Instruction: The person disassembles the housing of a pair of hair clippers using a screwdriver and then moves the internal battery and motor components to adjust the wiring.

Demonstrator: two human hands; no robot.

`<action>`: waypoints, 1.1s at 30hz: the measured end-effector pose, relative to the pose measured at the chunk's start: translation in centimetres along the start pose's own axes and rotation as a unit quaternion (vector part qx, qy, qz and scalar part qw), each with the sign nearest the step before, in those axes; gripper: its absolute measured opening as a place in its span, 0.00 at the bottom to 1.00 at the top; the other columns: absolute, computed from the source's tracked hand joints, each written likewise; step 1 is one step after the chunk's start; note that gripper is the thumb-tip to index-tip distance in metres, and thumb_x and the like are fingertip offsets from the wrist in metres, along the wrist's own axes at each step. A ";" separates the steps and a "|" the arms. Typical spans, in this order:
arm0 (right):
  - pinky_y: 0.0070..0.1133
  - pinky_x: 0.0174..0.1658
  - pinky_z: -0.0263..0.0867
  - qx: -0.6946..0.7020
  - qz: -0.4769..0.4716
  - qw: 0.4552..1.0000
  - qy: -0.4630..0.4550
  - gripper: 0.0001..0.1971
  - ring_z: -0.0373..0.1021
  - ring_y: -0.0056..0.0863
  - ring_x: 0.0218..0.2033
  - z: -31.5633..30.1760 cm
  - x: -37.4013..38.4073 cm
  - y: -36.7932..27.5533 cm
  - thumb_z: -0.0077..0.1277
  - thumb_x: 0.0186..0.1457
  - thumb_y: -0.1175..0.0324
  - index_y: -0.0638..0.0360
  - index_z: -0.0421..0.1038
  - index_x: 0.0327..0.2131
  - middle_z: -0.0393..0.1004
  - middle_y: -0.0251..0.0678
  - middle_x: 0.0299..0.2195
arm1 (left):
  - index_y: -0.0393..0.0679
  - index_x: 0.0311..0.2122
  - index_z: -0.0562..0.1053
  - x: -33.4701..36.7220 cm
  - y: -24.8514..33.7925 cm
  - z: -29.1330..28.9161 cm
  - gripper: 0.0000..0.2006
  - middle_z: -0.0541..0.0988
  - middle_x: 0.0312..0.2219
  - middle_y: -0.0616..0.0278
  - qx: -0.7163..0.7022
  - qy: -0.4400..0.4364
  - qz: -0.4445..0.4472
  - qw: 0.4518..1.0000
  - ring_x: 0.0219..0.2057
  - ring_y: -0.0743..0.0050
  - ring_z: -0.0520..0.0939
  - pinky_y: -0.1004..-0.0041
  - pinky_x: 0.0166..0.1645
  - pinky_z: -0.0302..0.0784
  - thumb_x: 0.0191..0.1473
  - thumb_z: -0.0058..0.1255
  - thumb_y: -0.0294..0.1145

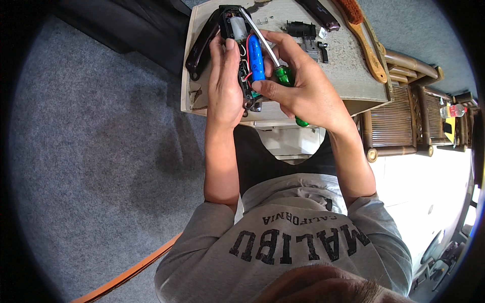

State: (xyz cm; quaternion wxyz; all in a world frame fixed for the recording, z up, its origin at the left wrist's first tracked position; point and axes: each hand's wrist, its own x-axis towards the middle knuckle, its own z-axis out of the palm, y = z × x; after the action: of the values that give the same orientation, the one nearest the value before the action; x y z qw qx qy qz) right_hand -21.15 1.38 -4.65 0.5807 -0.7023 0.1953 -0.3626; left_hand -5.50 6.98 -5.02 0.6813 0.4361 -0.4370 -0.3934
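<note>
My left hand [225, 87] grips the left side of an opened hair clipper [244, 64], held up over the near edge of the table. Inside its black body are a silvery motor [237, 28], a blue cylindrical battery [256, 58] and thin red and white wires. A screwdriver [284, 76] with a green handle is held in my right hand [316, 96]; its metal shaft slants up and left, the tip by the clipper's far end. My right thumb rests at the battery's lower end. Fingers hide part of the clipper's sides.
On the pale wooden table [348, 76] lie a dark shell piece [201, 48], another dark shell [319, 13], a black plastic part [300, 29], a small black piece [323, 52] and a wooden-handled brush [368, 48]. Bamboo chairs [391, 123] stand at the right, with a bottle [453, 111].
</note>
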 end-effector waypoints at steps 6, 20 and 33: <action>0.16 0.18 0.59 -0.015 -0.035 0.999 -0.003 0.37 0.65 0.11 0.18 -0.1 0.0 0.1 0.65 0.56 0.80 0.61 0.61 0.67 0.76 0.33 0.37 | 0.46 0.63 0.60 -0.2 0.3 0.1 0.20 0.79 0.37 0.63 0.010 0.016 -0.009 1.000 0.33 0.81 0.83 0.78 0.37 0.82 0.76 0.36 0.47; 0.26 0.40 0.74 -0.047 -0.012 0.999 -0.007 0.38 0.78 0.31 0.35 -0.3 0.0 -0.1 0.63 0.50 0.75 0.65 0.61 0.65 0.77 0.42 0.36 | 0.45 0.58 0.64 -0.1 0.2 0.0 0.18 0.79 0.36 0.65 -0.017 0.018 -0.012 1.000 0.32 0.82 0.84 0.78 0.38 0.83 0.77 0.33 0.47; 0.30 0.55 0.71 -0.064 -0.013 0.997 -0.031 0.40 0.78 0.45 0.51 -0.6 -0.1 -0.5 0.66 0.50 0.72 0.69 0.61 0.66 0.79 0.57 0.49 | 0.46 0.56 0.66 -0.2 0.5 -0.1 0.17 0.79 0.34 0.66 -0.009 0.034 -0.035 0.999 0.29 0.83 0.83 0.79 0.35 0.83 0.77 0.34 0.48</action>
State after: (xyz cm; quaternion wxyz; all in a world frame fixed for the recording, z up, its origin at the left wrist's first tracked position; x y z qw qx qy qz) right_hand -21.71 1.21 -4.16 0.5358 -0.7512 0.1906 -0.3350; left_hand -5.39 7.35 -4.66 0.6855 0.4585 -0.3940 -0.4058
